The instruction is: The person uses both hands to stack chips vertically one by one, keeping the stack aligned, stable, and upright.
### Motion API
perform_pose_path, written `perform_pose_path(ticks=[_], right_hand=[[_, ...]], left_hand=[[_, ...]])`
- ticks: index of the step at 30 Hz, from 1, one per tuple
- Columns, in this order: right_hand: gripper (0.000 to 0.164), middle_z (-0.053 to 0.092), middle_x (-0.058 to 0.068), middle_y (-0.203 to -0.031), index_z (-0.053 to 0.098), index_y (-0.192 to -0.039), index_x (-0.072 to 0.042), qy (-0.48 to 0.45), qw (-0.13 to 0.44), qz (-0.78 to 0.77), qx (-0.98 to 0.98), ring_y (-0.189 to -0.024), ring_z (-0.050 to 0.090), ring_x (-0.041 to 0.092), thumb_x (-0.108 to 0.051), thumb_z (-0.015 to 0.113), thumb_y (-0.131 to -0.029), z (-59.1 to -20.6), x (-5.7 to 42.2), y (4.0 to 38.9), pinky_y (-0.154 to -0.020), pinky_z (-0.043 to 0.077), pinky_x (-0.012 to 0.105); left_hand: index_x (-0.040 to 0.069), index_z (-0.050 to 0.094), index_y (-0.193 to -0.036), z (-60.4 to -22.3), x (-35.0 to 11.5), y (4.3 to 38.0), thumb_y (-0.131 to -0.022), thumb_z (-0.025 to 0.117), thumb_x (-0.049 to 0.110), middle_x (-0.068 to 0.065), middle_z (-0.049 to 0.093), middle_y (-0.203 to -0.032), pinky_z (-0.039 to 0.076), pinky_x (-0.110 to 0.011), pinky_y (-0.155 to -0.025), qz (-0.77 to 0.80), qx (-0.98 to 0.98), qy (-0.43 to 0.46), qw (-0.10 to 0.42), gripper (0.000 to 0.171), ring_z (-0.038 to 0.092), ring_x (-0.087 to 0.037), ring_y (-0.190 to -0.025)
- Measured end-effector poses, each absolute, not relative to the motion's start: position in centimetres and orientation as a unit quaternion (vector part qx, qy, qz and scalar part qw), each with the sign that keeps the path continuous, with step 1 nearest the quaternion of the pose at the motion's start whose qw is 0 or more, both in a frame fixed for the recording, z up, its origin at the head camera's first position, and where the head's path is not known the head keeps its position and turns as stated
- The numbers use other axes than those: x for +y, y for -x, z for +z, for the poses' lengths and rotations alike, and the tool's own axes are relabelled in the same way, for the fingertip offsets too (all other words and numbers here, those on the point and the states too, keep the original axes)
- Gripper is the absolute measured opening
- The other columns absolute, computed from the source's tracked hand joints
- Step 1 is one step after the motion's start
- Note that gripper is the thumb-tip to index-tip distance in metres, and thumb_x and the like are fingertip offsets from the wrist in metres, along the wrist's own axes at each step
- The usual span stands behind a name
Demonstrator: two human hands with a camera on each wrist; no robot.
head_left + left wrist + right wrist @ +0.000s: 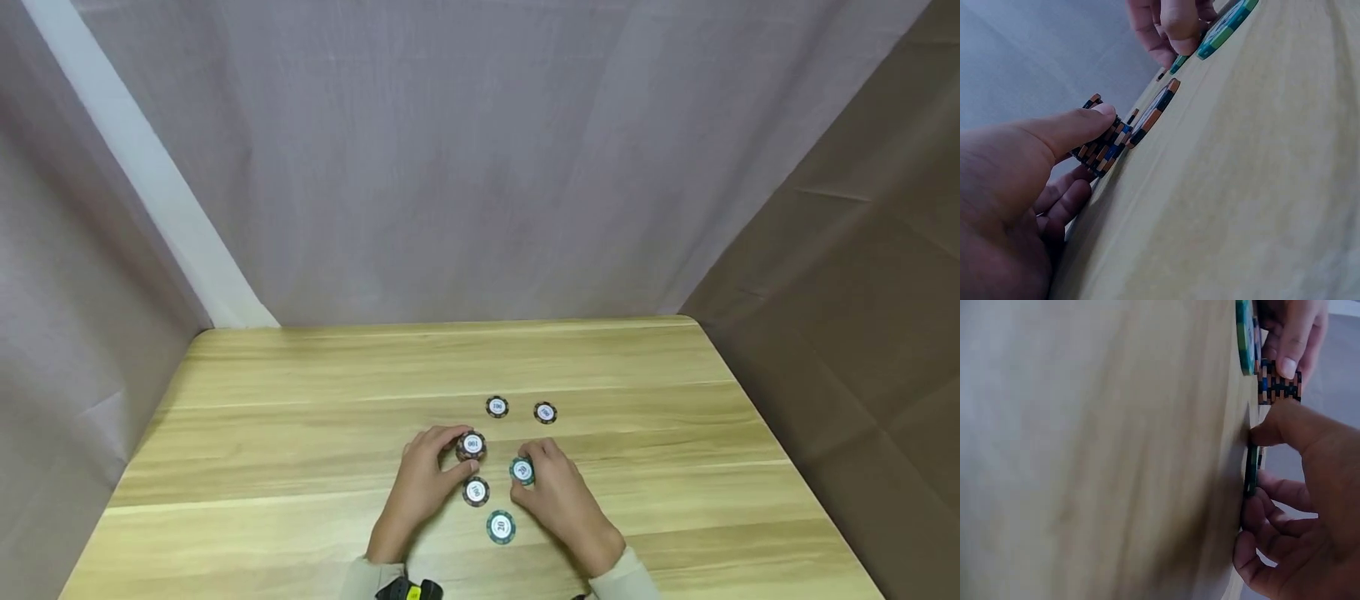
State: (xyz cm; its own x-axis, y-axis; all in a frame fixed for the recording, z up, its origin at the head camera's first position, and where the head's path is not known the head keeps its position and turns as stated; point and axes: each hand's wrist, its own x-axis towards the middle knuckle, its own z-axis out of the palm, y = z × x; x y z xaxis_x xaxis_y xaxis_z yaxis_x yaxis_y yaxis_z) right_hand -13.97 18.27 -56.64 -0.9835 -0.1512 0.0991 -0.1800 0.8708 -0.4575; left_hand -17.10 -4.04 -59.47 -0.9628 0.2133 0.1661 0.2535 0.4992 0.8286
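Note:
My left hand [422, 482] grips a short stack of black-and-orange poker chips [472, 444], thumb on one side and fingers on the other. The top chip reads 100, and in the left wrist view the stack [1105, 150] rises several chips high. To the right, my right hand [561, 498] holds a green poker chip [522, 471] by its edges between thumb and fingers. That chip [1251, 469] lies flat, at or very near the tabletop. Just in front of the stack is a single black 100 chip [476, 492], with another green chip [501, 527] marked 20 nearer me.
Two more black chips lie flat beyond the hands, one behind the stack [497, 407] and one farther right [546, 412]. The wooden table [300, 400] ends at a grey cloth backdrop [450, 167], with a brown cloth [862, 250] along the right side.

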Motion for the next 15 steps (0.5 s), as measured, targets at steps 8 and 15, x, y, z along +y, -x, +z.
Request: perform_pose_path(ticks=[8,15], right_hand=[[0.039,0.062,0.007,-0.101,0.072,-0.113,0.000,-0.105,0.072,0.238,-0.963,-0.088,0.063,0.018,-0.014,0.081,-0.078,-55.7,17.3,14.8,-0.079,0.061,0.037],[0.044,0.067,0.005,-0.110,0.073,-0.119,-0.002,-0.129,0.126,0.247,-0.952,-0.088,0.058,0.015,-0.022,0.085,-0.081,-53.6,15.7,15.9,-0.074,0.057,0.034]], left_hand=[[0.020,0.071,-0.133,-59.6,-4.3,17.3,-0.087,0.086,0.028,-0.003,0.072,-0.130,0.039,-0.055,-0.107,-0.473,-0.870,0.135,0.029,0.049,0.063,-0.026,-0.120],[0.019,0.071,-0.134,-59.4,-4.3,17.4,-0.090,0.084,0.031,-0.002,0.071,-0.131,0.040,-0.053,-0.107,-0.468,-0.873,0.137,0.016,0.048,0.062,-0.025,-0.122]])
